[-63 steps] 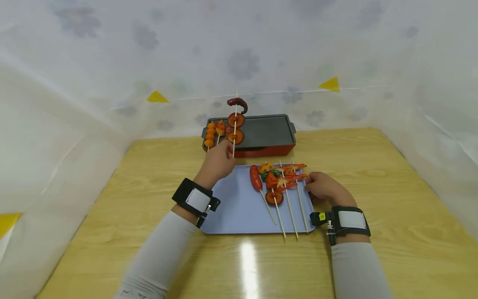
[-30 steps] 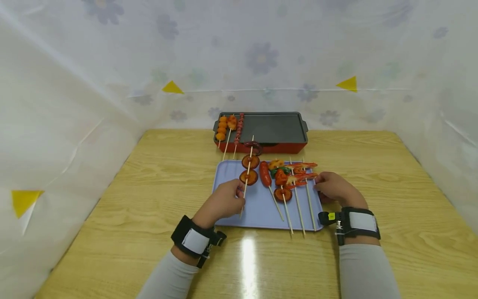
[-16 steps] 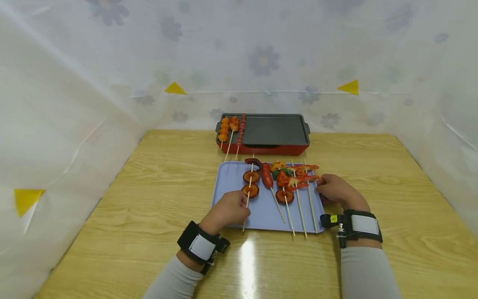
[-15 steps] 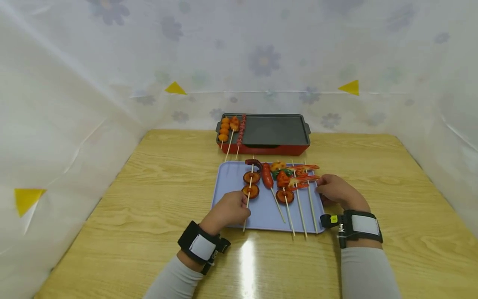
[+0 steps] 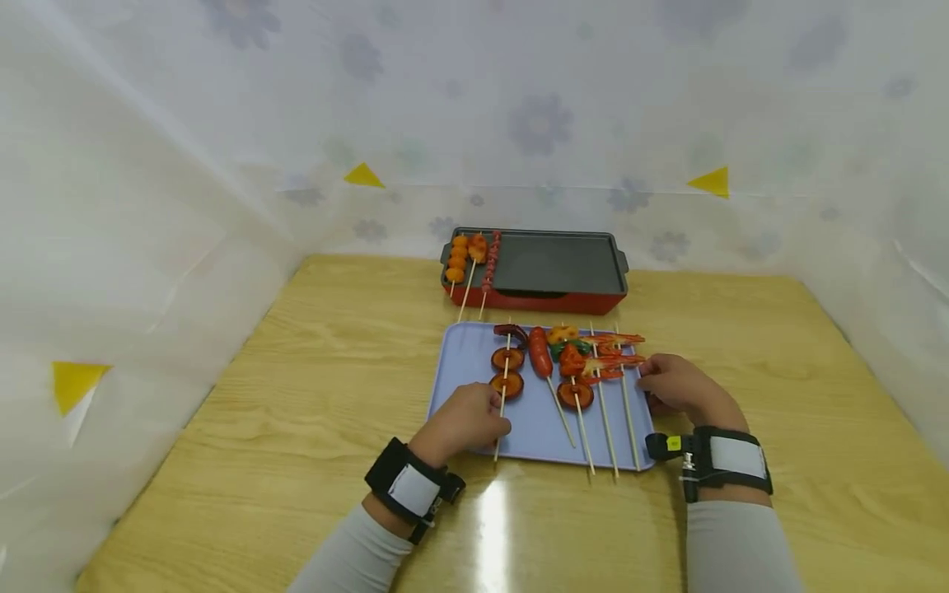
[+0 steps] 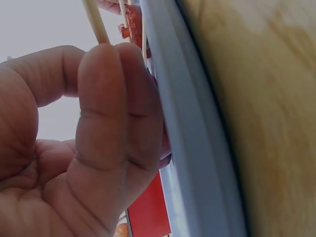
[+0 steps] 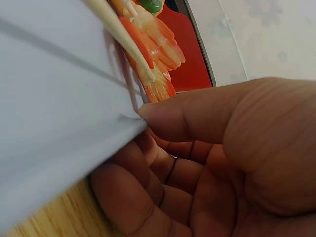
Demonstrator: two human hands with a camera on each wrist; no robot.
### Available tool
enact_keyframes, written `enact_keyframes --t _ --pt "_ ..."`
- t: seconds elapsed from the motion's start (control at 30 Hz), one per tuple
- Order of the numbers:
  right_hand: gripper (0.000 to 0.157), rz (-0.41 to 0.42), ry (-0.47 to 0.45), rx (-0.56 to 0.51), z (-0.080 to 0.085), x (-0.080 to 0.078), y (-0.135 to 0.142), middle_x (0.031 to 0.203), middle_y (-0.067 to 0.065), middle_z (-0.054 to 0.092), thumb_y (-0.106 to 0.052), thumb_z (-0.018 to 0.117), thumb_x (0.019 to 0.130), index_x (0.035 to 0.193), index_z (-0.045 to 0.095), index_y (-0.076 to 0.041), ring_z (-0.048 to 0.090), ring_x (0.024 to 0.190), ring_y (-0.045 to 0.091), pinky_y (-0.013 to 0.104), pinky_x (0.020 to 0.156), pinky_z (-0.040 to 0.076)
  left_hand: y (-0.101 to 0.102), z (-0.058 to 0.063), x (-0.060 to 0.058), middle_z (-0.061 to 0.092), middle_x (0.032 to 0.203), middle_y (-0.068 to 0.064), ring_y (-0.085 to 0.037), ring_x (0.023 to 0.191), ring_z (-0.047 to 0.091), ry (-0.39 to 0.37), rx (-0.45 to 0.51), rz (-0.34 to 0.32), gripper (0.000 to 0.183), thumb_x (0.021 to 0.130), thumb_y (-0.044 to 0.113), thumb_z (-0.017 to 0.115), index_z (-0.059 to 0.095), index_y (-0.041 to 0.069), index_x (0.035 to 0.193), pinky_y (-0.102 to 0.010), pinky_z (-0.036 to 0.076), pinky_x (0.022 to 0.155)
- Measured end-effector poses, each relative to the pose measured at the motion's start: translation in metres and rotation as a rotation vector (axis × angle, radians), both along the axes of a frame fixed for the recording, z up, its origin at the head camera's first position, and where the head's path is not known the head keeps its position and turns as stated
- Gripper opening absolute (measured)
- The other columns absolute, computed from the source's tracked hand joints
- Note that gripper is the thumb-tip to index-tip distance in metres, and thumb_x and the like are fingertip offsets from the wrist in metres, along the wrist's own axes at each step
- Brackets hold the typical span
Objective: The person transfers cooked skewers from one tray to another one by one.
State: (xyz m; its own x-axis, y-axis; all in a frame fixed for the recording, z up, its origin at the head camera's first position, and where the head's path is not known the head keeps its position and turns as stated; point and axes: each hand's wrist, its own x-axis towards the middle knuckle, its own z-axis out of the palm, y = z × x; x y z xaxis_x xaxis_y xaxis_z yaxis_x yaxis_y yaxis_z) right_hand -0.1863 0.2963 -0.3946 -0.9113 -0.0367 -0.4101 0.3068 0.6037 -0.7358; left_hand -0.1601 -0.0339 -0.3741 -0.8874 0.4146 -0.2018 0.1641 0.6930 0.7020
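My left hand (image 5: 465, 418) pinches the stick of a skewer (image 5: 507, 360) that carries two brown round slices and a dark red curled tentacle. This skewer lies over the left part of a pale blue tray (image 5: 463, 358). In the left wrist view the stick (image 6: 95, 19) comes out between thumb and fingertips, close beside the tray's rim (image 6: 182, 98). My right hand (image 5: 689, 387) grips the tray's right edge. Its thumb is on top and its fingers curl underneath in the right wrist view. A sausage skewer (image 5: 540, 352) and several others, some with prawns (image 5: 619, 361), fill the tray's right half.
Behind the tray stands a red grill (image 5: 563, 303) with a dark plate. Three skewers lie at its left end: orange balls (image 5: 457, 259), an orange-brown piece (image 5: 478, 249) and small dark red pieces (image 5: 493, 262). Flower-patterned sheeting (image 5: 541, 123) encloses the wooden table (image 5: 341, 346).
My left hand has brought the skewer from in front of the grill down and nearer, onto the tray's left part. The right hand has stayed at the tray's edge. The head view shifted slightly.
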Motion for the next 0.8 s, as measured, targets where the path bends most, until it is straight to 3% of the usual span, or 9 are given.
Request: enact_keyframes --t 0.1,0.3,0.4,0.47,0.5,0.57,0.63,0.7,0.8 --pt "0.017 0.004 -0.005 -0.026 -0.0009 0.0027 0.0004 0.097 0.015 0.054 -0.009 0.050 0.100 0.110 0.049 0.006 0.058 0.079 0.023 0.035 0.067 0.053 0.0004 -0.0018 0.0009 0.059 0.056 0.002 -0.011 0.049 0.054 -0.010 0.002 0.013 0.010 0.083 0.009 0.067 0.059 0.006 0.076 -0.024 0.037 0.048" --pt "0.016 -0.001 0.019 -0.025 -0.0019 0.0043 0.0006 0.095 0.014 0.054 -0.008 0.050 0.099 0.109 0.050 0.005 0.058 0.077 0.022 0.035 0.064 0.053 -0.0034 0.0000 0.0000 0.061 0.072 -0.001 -0.014 0.061 0.055 0.075 0.046 0.059 0.017 0.086 0.019 0.072 0.062 0.006 0.090 -0.027 0.042 0.053" --pt "0.015 0.003 0.022 -0.028 -0.0046 0.0061 0.0019 0.094 0.014 0.054 -0.008 0.050 0.099 0.107 0.050 0.005 0.058 0.075 0.022 0.034 0.064 0.052 -0.0053 0.0021 -0.0007 0.063 0.085 -0.006 -0.021 0.073 0.058 0.159 0.124 0.101 0.020 0.089 0.024 0.073 0.063 0.007 0.093 -0.032 0.047 0.061" --pt "0.014 0.010 0.030 -0.039 -0.0063 0.0069 0.0022 0.092 0.013 0.054 -0.008 0.050 0.099 0.105 0.051 0.005 0.058 0.074 0.021 0.034 0.063 0.052 -0.0065 0.0039 -0.0011 0.064 0.110 -0.015 -0.030 0.100 0.062 0.293 0.149 0.123 0.030 0.091 0.029 0.073 0.065 0.006 0.109 -0.044 0.052 0.080" --pt "0.013 0.015 0.037 -0.044 -0.0069 0.0070 0.0022 0.091 0.013 0.054 -0.008 0.049 0.099 0.104 0.050 0.005 0.058 0.073 0.021 0.034 0.062 0.051 -0.0070 0.0049 -0.0013 0.059 0.126 -0.019 -0.036 0.117 0.055 0.375 0.129 0.135 0.040 0.091 0.033 0.073 0.064 0.006 0.120 -0.051 0.048 0.091" --pt "0.012 0.016 0.047 -0.046 -0.0072 0.0069 0.0022 0.090 0.012 0.054 -0.007 0.049 0.099 0.102 0.050 0.004 0.058 0.072 0.021 0.034 0.061 0.051 -0.0077 0.0055 -0.0021 0.036 0.153 -0.021 -0.043 0.142 0.028 0.523 0.043 0.162 0.064 0.091 0.042 0.071 0.053 0.010 0.143 -0.065 0.029 0.107" --pt "0.012 0.008 0.043 -0.048 -0.0060 0.0063 0.0022 0.090 0.012 0.054 -0.008 0.050 0.100 0.102 0.050 0.004 0.058 0.072 0.021 0.034 0.062 0.051 -0.0082 0.0055 -0.0024 0.010 0.163 -0.018 -0.046 0.147 -0.001 0.632 -0.078 0.177 0.081 0.089 0.049 0.071 0.037 0.015 0.154 -0.074 0.011 0.108" --pt "0.012 0.001 0.032 -0.046 -0.0045 0.0053 0.0023 0.092 0.013 0.054 -0.008 0.050 0.100 0.104 0.050 0.004 0.058 0.074 0.021 0.035 0.063 0.052 -0.0084 0.0045 -0.0023 0.003 0.164 -0.014 -0.046 0.146 -0.009 0.654 -0.152 0.183 0.086 0.088 0.054 0.069 0.031 0.019 0.157 -0.077 0.007 0.106" --pt "0.013 -0.003 0.019 -0.039 -0.0026 0.0036 0.0024 0.094 0.013 0.055 -0.008 0.050 0.100 0.106 0.050 0.004 0.059 0.075 0.022 0.035 0.064 0.053 -0.0085 0.0030 -0.0025 0.004 0.164 -0.014 -0.047 0.146 -0.006 0.651 -0.159 0.181 0.086 0.088 0.056 0.068 0.031 0.020 0.157 -0.078 0.010 0.105"
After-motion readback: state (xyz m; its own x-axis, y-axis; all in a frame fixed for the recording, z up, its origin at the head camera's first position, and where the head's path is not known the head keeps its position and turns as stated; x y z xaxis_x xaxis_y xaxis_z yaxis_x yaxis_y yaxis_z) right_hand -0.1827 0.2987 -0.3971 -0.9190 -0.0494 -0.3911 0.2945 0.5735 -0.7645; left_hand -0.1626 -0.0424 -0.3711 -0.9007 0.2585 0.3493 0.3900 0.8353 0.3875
